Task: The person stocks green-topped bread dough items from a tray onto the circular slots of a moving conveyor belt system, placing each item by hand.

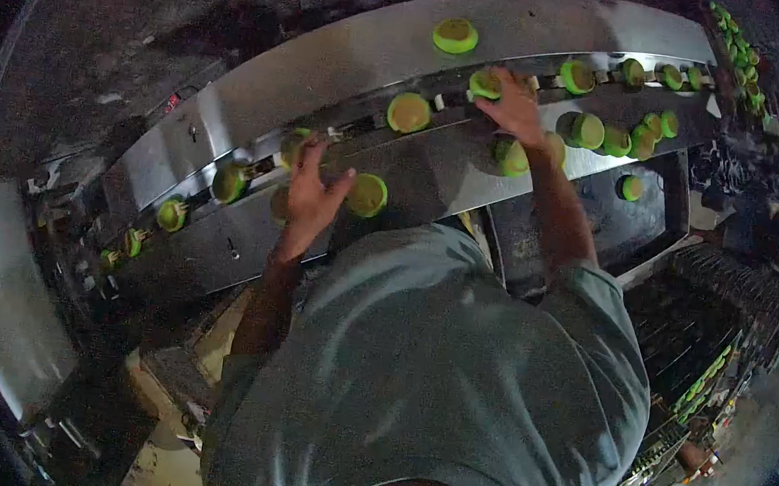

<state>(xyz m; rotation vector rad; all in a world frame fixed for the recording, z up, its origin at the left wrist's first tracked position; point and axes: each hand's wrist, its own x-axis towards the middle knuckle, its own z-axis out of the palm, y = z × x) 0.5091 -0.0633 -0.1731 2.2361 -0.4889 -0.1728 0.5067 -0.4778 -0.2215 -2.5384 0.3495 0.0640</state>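
Round green pieces with flat brownish faces stand along a slot in a long metal bench. My right hand (520, 112) reaches to the slot, its thumb and fingers around the right side of one green round piece (484, 85). My left hand (311, 199) is over the near side of the slot, thumb and fingers apart. Partly behind its fingertips is another piece (291, 151). To the right of that hand, a loose piece (368, 195) rests on the near ledge. Between my hands, a larger-looking piece (409, 112) sits in the slot.
One piece (455, 35) lies on the bench's far metal surface (333, 62). Several sit on the near ledge to the right, such as this piece (587, 131). A dark tray (553, 227) below holds a single piece (631, 188). A pale curved panel (10, 289) stands at left.
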